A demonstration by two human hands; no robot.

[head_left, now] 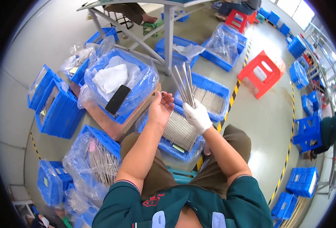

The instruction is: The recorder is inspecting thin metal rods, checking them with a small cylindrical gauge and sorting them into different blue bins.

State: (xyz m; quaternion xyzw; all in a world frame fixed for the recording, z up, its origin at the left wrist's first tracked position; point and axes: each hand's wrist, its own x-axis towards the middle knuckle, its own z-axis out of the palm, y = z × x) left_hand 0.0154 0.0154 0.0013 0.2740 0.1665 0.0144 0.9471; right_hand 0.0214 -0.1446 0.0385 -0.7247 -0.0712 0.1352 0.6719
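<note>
The bench point(169, 38) stands beyond the work, its grey legs on the floor. Left of the knees, the big bin point(139, 88) is lined with clear plastic. The near bin point(183, 155) sits between the knees, and the far bin point(210, 80) lies just beyond it; both carry close rows of stacked rods point(180, 131). A red stool point(253, 69) stands to the right, past a striped floor line. A white cloth point(113, 78) rests in the big bin.

The held rods point(187, 85), a small bunch, rise above the two rod bins, fanned at their upper ends. The gloved right hand point(197, 116) is closed around their lower part; it covers those ends, so their exact number is hard to tell. The bare left hand point(161, 109) is apart from them, palm up, fingers loosely curled. A black phone point(118, 99) lies across the big bin's edge.

The step in hand appears to be handling a bunch clear of the bins; the next move likely calls for a firm grip and gathering the spread tips.
</note>
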